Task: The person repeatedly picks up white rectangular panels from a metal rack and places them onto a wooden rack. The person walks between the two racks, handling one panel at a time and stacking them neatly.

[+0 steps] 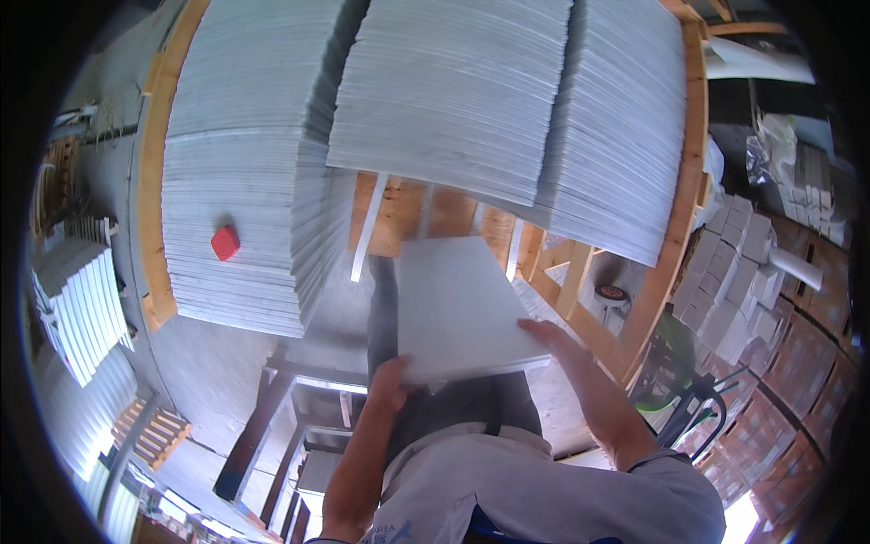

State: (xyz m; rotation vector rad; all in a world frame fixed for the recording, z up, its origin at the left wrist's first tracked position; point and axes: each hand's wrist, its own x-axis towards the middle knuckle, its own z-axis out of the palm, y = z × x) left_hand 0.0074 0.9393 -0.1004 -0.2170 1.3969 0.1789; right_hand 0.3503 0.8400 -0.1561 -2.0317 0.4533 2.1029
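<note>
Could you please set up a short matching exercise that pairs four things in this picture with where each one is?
Things:
1. red block
2. loose grey tile
3. left hand
4. right hand

Places:
A. at the tile's near left corner
B. on the tile's right edge
C. lying on the left tile stack
D. held between both hands, in front of the wooden crate

Pairs: 1-C, 2-D, 3-A, 4-B

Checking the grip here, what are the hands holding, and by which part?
A flat grey tile, held by its near edge: left hand at the near-left corner, right hand at the near-right corner.
</note>
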